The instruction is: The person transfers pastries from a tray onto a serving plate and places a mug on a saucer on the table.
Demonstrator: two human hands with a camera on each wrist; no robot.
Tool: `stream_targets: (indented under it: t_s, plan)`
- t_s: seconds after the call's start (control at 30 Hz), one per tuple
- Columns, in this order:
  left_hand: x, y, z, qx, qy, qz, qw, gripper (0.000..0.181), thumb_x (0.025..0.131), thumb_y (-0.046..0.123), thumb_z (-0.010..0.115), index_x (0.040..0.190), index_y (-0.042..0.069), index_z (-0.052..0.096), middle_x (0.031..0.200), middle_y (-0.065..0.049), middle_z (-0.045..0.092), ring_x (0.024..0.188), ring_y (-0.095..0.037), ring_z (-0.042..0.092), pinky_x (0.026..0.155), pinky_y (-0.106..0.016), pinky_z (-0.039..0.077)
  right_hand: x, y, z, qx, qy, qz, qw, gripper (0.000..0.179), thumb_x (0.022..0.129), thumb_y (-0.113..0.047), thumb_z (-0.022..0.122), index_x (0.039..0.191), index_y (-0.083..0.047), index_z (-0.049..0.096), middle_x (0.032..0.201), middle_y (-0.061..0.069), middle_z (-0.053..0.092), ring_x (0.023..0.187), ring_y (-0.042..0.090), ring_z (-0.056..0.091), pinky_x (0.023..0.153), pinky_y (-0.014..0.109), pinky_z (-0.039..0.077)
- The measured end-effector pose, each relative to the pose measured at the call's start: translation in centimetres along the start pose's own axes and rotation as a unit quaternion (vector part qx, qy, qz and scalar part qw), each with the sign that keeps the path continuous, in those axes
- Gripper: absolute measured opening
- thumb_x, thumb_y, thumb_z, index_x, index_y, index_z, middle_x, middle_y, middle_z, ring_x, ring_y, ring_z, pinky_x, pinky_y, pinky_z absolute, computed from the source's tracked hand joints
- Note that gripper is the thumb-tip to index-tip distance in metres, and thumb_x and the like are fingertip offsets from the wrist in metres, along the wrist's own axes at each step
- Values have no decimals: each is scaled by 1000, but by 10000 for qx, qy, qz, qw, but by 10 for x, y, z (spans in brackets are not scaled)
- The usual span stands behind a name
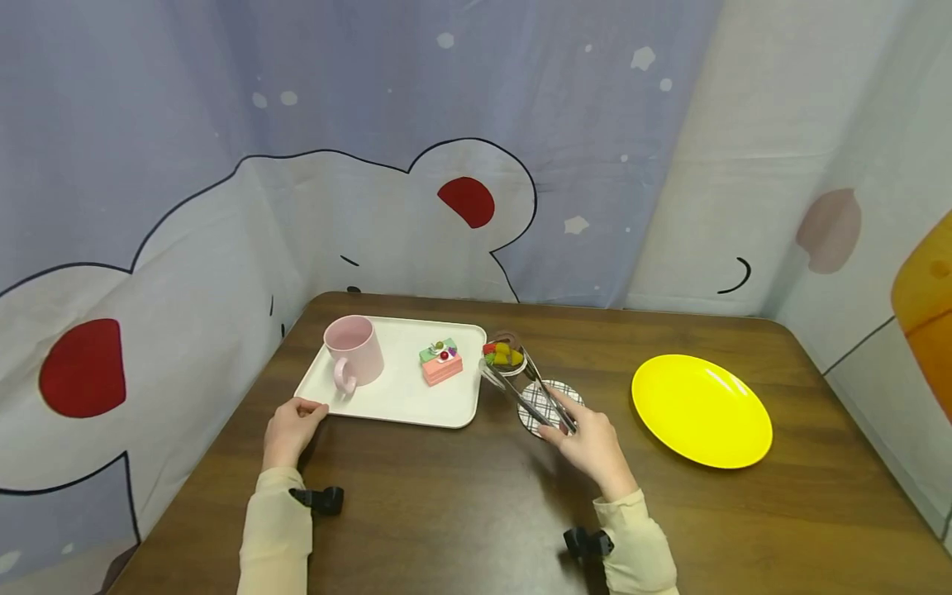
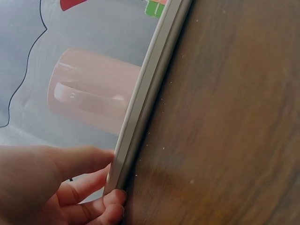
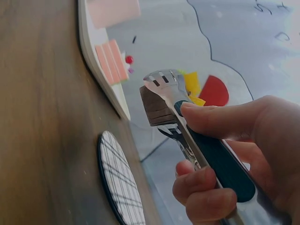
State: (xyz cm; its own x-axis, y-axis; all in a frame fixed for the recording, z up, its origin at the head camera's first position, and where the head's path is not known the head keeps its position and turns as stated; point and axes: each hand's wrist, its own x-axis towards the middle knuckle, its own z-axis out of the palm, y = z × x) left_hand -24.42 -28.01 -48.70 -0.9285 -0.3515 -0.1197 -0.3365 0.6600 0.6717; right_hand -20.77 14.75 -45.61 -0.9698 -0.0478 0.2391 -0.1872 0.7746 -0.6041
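Fingers: Pinching on Both Sides

Right hand (image 1: 592,446) pinches the metal tongs (image 3: 222,164) between thumb and fingers; left hand (image 1: 292,431) pinches the near-left corner of the white tray (image 1: 402,388). Fruit-topped dessert (image 1: 506,357): forward and left of the right fingers, apparently clamped at the tong tips, just beside the tray's right edge; contact with the tray cannot be determined. Tong long axis: diagonal, forward-left. Nearer hand: right. Plaid coaster (image 3: 119,173): below the tongs.
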Motion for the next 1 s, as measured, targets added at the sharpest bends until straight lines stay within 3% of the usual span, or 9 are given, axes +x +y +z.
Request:
stream_targets:
  t_s: [0.17,0.37,0.5,0.6,0.67,0.73,1.0]
  plan:
    - [0,-1,3,14,-10,-13,10000,41,92,30,56,114,-5,61,112,-26,62,101,-39,57,87,-49,41,-2,9,-8,-102,-59,230,9997,57,80,-27,76,134,-21,59,95,22,71,75,32,62,67,46,48]
    - [-2,-2,7,11,-7,-8,10000,41,92,29,55,114,-5,61,111,-26,62,100,-39,57,87,-49,41,-3,16,-21,-147,-123,330,9993,57,81,-25,74,135,-18,57,79,14,68,66,24,53,62,39,44]
    - [-1,-2,9,38,-6,21,10000,40,92,29,55,114,-5,61,112,-27,62,101,-40,57,88,-50,41,-8,22,-34,-151,-102,411,9990,59,82,-24,74,137,-14,55,94,21,70,65,23,51,62,35,42]
    - [0,-2,9,58,-6,67,10000,40,92,29,56,113,-5,62,110,-26,62,99,-40,57,85,-48,41,-15,28,-43,-191,-172,613,9978,61,84,-25,73,139,-12,52,77,17,64,59,21,44,58,33,39]
    - [0,-1,9,84,9,103,9999,40,92,29,56,113,-5,62,109,-26,63,98,-39,58,83,-46,41,-20,33,-49,-215,-218,751,9967,62,85,-26,72,141,-12,50,61,8,51,53,18,38,53,32,36]
    - [0,-1,7,83,31,132,9999,40,92,29,56,112,-5,62,107,-26,63,96,-38,58,81,-45,41,-23,37,-55,-319,-202,859,9956,64,85,-28,71,142,-12,48,56,-1,33,51,13,27,50,28,30]
    - [0,-1,0,60,90,174,9998,39,92,28,57,112,-5,62,104,-25,64,93,-37,59,78,-42,41,-33,55,-86,-550,57,843,9949,61,85,-31,72,140,-12,51,62,3,49,47,11,29,49,29,30]
